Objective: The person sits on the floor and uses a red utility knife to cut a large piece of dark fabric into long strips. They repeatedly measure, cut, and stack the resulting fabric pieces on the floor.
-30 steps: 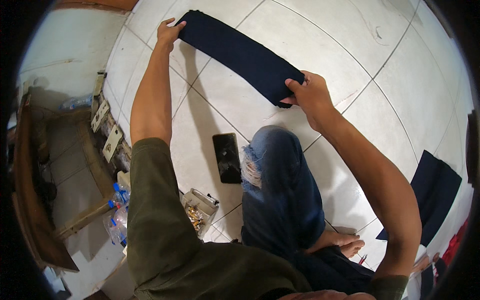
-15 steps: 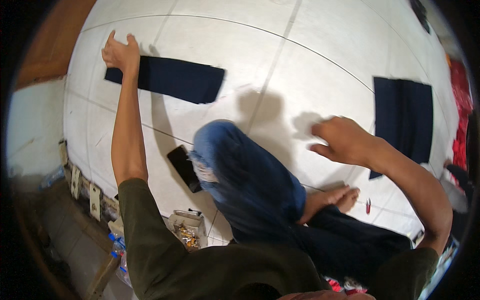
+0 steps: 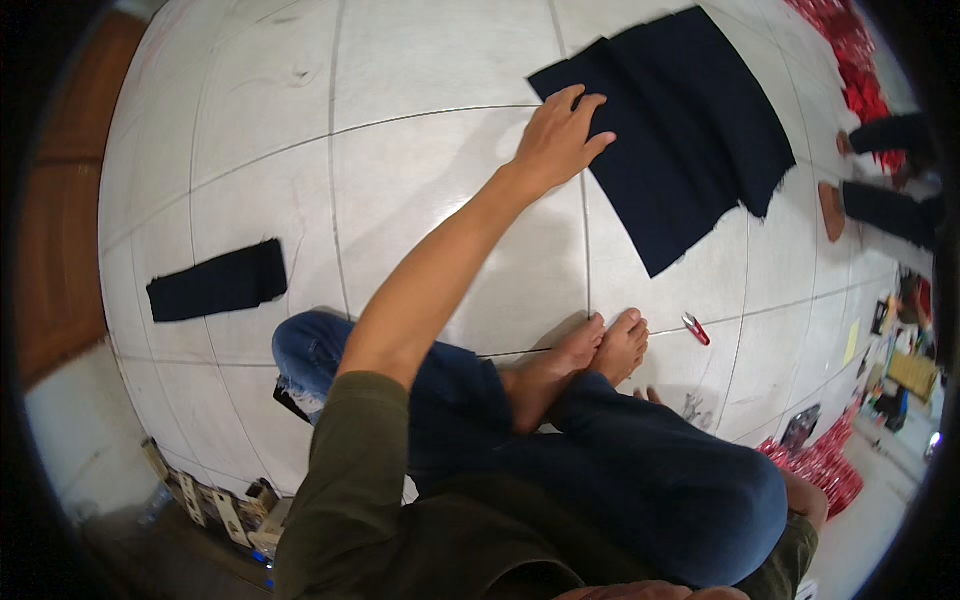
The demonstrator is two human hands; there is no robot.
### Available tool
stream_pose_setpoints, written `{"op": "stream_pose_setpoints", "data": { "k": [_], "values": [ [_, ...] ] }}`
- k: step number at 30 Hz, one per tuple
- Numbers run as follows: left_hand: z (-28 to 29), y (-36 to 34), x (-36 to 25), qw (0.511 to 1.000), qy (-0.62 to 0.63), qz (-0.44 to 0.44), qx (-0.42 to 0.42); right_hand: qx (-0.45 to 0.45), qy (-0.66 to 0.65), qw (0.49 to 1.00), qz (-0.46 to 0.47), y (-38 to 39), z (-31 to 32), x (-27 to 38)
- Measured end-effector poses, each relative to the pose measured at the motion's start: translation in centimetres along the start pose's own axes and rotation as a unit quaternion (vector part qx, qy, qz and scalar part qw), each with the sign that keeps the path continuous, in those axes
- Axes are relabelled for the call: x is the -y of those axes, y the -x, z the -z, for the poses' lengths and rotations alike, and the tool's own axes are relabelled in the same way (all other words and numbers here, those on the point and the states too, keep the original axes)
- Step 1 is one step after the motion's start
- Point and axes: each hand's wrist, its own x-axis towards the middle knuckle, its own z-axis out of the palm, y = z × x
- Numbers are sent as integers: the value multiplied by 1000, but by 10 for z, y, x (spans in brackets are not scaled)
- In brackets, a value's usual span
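Note:
My left hand [image 3: 562, 140] reaches across to the right, over the left edge of a dark navy fabric piece [image 3: 690, 130]. Its fingers are spread, with the fingertips at the cloth and nothing gripped. The fabric lies spread on the floor with a crease across it and a frayed near-right edge. My right hand [image 3: 648, 395] is mostly hidden behind my raised right leg; only a couple of stretched fingertips show beyond it, beside my foot. Red-handled thread snips [image 3: 697, 329] lie on the tiles below the fabric.
A smaller folded navy fabric piece [image 3: 218, 282] rests at the left on the white tiled floor [image 3: 440, 60]. My bare feet [image 3: 622, 345] are in the middle. Another person's legs [image 3: 885, 208] and red shiny bundles [image 3: 858, 70] are along the right side.
The view has turned to the right. My left hand has gone from the left fabric piece to the right one, which is now spread wider. My right hand has drawn back behind my leg.

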Motion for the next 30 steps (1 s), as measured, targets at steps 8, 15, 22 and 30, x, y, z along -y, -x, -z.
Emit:
{"op": "stream_pose_setpoints", "data": {
  "k": [8, 15, 22, 30],
  "values": [
    [-59, -2, 39, 939, -316, 13, 137, -65, -588, 658, -466, -2, 17, -141],
    [2, 71, 20, 910, -340, 100, 216, -108, -453, 709, -530, 15, -43, -110],
    [-33, 77, -35, 950, -268, -19, 156, -270, -475, 546, -635, -10, -68, -78],
    [-138, 91, -105, 941, -103, -159, 279, -215, -774, 107, -586, -36, -12, -100]
  ]
}}
